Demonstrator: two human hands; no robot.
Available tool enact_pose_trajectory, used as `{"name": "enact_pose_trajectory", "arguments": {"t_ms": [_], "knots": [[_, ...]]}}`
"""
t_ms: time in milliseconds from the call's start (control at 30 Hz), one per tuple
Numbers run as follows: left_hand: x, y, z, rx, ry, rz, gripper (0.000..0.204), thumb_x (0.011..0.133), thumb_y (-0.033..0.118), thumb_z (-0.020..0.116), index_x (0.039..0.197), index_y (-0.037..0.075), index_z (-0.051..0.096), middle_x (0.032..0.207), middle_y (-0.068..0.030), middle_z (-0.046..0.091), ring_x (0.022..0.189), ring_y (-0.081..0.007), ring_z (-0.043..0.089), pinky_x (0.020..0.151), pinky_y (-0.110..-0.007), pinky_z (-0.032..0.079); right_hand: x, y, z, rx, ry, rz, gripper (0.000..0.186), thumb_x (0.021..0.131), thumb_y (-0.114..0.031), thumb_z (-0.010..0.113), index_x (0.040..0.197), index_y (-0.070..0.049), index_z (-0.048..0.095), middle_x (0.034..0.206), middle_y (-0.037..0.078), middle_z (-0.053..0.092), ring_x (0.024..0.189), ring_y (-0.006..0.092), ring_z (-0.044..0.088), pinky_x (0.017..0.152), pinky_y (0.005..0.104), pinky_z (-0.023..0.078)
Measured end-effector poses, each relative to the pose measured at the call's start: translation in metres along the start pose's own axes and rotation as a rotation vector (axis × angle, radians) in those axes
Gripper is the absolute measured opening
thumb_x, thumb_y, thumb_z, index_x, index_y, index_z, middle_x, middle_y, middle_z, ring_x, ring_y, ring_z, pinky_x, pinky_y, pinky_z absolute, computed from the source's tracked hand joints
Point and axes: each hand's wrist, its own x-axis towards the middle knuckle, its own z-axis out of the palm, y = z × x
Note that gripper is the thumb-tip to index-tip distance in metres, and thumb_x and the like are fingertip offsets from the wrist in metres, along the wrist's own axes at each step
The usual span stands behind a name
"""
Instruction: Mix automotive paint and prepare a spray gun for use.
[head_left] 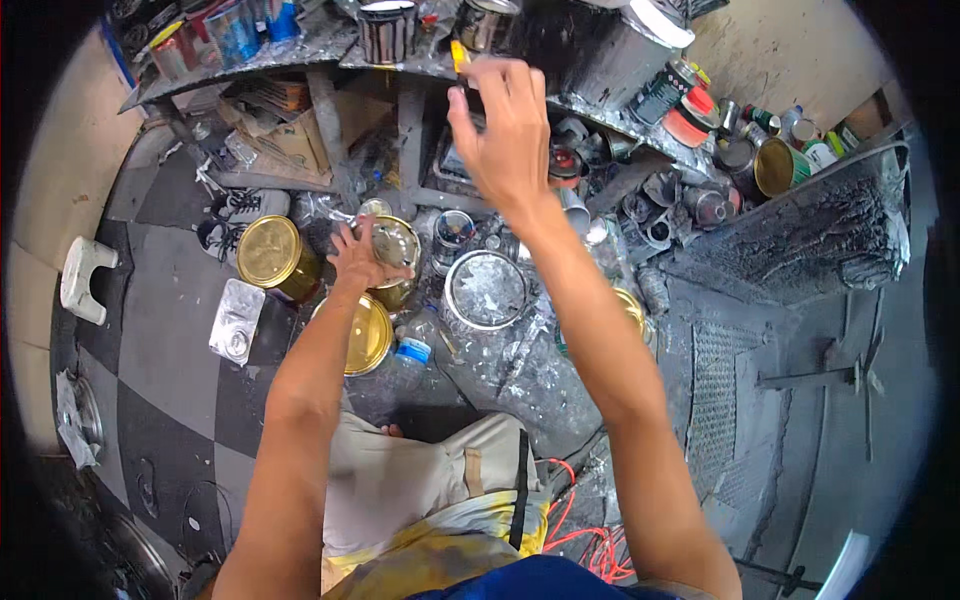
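Note:
My left hand (362, 260) lies with spread fingers on the lid of a round metal tin (398, 238) on the floor. My right hand (505, 135) is raised at the front edge of the shelf, with its fingers bent. At its thumb and forefinger shows a narrow tool with a yellow end (460, 57); the hand hides most of it, so its kind cannot be made out. Beside the left hand stand a gold-lidded tin (270, 250) and another gold-lidded tin (370, 335). A large round tin with a paint-smeared whitish top (487, 290) stands to the right.
A clear plastic bottle with a blue band (412, 358) and a silver rectangular can (237, 320) are close by. Paint cans (387, 30) line the stained shelf. Far right stands a dark crusted trough (800, 225). A white stool (90, 280) is at left; an orange cable (600, 550) coils near my legs.

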Motion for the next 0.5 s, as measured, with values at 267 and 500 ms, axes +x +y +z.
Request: {"name": "enact_pose_trajectory", "arguments": {"t_ms": [267,500], "knots": [[0.017,0.029,0.005,0.213,-0.114,-0.038,0.152,0.043,0.071,0.094,0.165,0.037,0.009,0.168,-0.0252,0.008,0.153,-0.051,0.016,0.117,-0.07,0.027,-0.226,-0.029,-0.105,0.002,-0.391,0.467,0.017,0.08,0.003,0.072,0.095,-0.001,0.065,0.101,0.017,0.06,0.095,0.0377,0.057,0.083,0.0463,0.048],[0.041,0.027,0.004,0.203,-0.061,-0.053,0.144,0.043,0.067,0.095,0.163,0.038,0.02,0.157,-0.025,0.03,0.144,-0.0473,0.034,0.11,-0.065,0.037,-0.45,-0.149,-0.214,0.01,-0.769,1.001,0.019,0.084,-0.003,0.068,0.103,-0.003,0.066,0.099,0.02,0.058,0.092,0.0414,0.056,0.08,0.0498,0.046]]}}
